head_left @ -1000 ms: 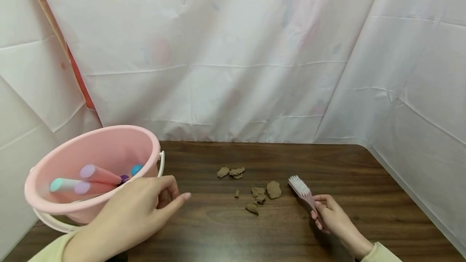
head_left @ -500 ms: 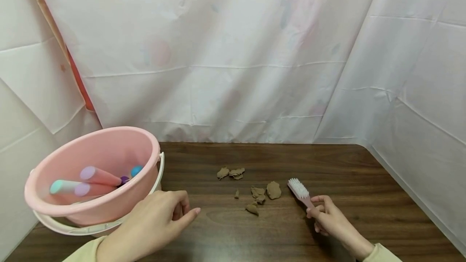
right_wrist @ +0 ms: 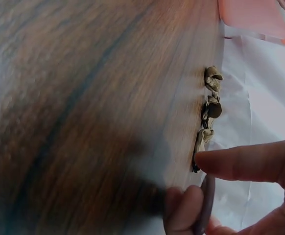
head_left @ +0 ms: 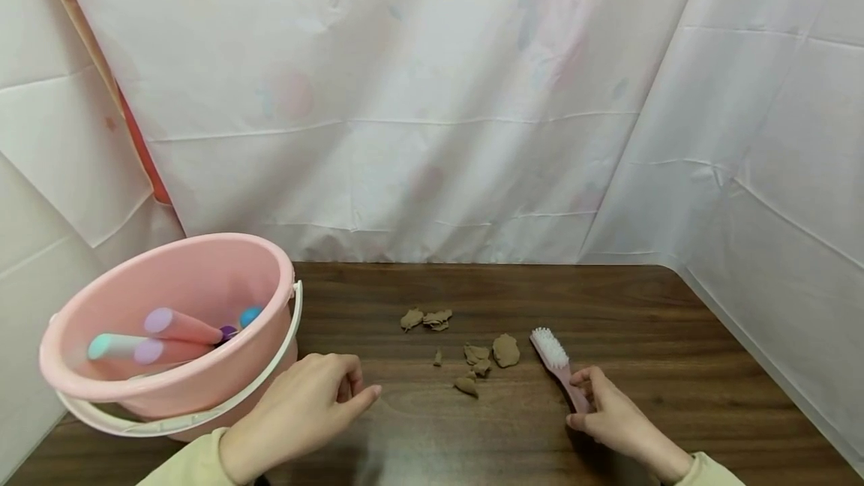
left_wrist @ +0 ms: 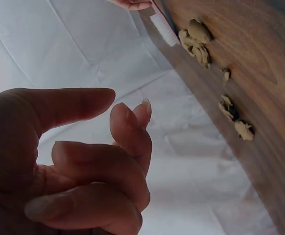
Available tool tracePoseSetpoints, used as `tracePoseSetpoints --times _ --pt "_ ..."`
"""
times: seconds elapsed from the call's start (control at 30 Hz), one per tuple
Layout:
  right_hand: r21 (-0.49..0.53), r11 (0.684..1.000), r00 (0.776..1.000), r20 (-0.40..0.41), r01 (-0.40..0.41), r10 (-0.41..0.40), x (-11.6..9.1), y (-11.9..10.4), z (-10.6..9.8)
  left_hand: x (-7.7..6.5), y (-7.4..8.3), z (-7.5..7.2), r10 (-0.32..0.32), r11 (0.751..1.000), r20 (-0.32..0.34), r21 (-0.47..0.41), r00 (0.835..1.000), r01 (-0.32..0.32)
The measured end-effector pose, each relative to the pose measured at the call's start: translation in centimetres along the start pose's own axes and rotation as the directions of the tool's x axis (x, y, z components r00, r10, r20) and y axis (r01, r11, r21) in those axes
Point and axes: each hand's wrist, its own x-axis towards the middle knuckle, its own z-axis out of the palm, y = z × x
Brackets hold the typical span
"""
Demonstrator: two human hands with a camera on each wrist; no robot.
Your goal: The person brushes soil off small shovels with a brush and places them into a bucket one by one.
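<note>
In the head view my right hand (head_left: 617, 415) grips the slim handle of a pink brush (head_left: 570, 388) between thumb and fingers, low over the table. Its white bristles (head_left: 550, 347) face up, pointing away from me. The right wrist view shows the thumb above the handle (right_wrist: 207, 200) and fingers curled below it. My left hand (head_left: 304, 403) hovers in front of the bucket, fingers loosely curled, holding nothing; the left wrist view shows a gap between thumb and index fingertip. Left of the brush lie several flat, crumpled brown pieces (head_left: 505, 351), with more (head_left: 437, 319) farther back.
A pink bucket (head_left: 223, 268) stands at the left, its white carrying handle (head_left: 286, 355) hanging down in front. Inside are pink and mint tube-shaped things (head_left: 182, 325) and a blue ball-like thing (head_left: 250, 316). White curtains (head_left: 432, 111) enclose the dark wooden table (head_left: 418, 441) behind and at both sides.
My left hand has moved right and slightly down, away from the bucket, uncovering the bucket's handle. The right hand's fingers have shifted along the brush handle, and the brush has turned slightly.
</note>
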Motion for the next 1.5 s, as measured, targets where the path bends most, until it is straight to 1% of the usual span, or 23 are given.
tracePoseSetpoints --times 0.1,0.27,0.43,0.7,0.87,1.13,1.33,1.43,1.5 --pt "-0.090 0.996 0.999 -0.021 0.025 -0.027 0.0 0.0 0.1 0.2 -0.2 0.4 -0.003 1.000 0.022 -0.021 1.000 0.003" --pt "-0.188 0.981 0.998 -0.028 0.048 -0.054 -0.2 0.0 0.2 0.5 -0.5 1.2 -0.022 0.999 0.059 -0.049 0.998 0.024" --pt "-0.237 0.970 0.998 -0.023 0.051 -0.059 -0.6 -0.1 0.1 0.7 -0.6 2.0 -0.035 0.997 0.083 -0.061 0.996 0.040" --pt "-0.212 0.976 0.998 0.023 0.054 -0.050 -0.6 0.0 0.0 0.6 -0.6 2.5 -0.056 0.996 0.101 -0.058 0.993 0.062" --pt "-0.211 0.975 0.997 0.025 0.075 -0.071 -0.8 0.1 0.0 0.5 -0.7 2.6 -0.056 0.996 0.112 -0.061 0.992 0.063" --pt "-0.224 0.969 0.994 0.036 0.109 -0.104 -0.7 0.5 0.1 0.4 -0.8 2.8 -0.051 0.997 0.101 -0.055 0.994 0.057" --pt "-0.239 0.964 0.993 0.048 0.117 -0.109 -0.8 0.4 -0.1 0.4 -0.7 2.9 -0.053 0.997 0.102 -0.055 0.993 0.058" --pt "-0.250 0.962 0.994 0.024 0.106 -0.104 -0.6 -0.1 -0.4 0.6 -0.6 2.9 -0.055 0.997 0.092 -0.053 0.994 0.060" --pt "-0.257 0.961 0.994 0.001 0.103 -0.106 -0.3 -0.7 -0.6 1.0 -0.4 3.0 -0.057 0.997 0.071 -0.053 0.996 0.061"
